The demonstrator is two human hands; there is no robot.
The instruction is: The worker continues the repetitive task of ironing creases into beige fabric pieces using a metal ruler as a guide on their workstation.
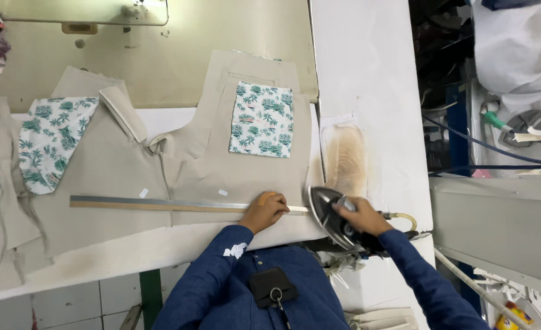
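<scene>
Pressing down on the right end of a long metal ruler [185, 203], the left hand [264, 211] lies flat with its fingers spread over the steel and the beige garment piece [130, 177] under it. The ruler's long axis runs left to right across the near part of the cloth, stretching well to the left of that hand and ending just beside the iron. The right hand [362, 217] is closed around the handle of the steam iron [331, 217], whose shiny soleplate is tilted up and faces left, its tip touching or nearly touching the ruler's right end. So the iron sits to the right of the ruler, and the right hand is the nearer one to it. Farther off on the cloth lies a leaf-printed patch pocket [262, 120]. Right of it, a scorched iron rest [345, 160] lies on the white padded board [368, 67].
</scene>
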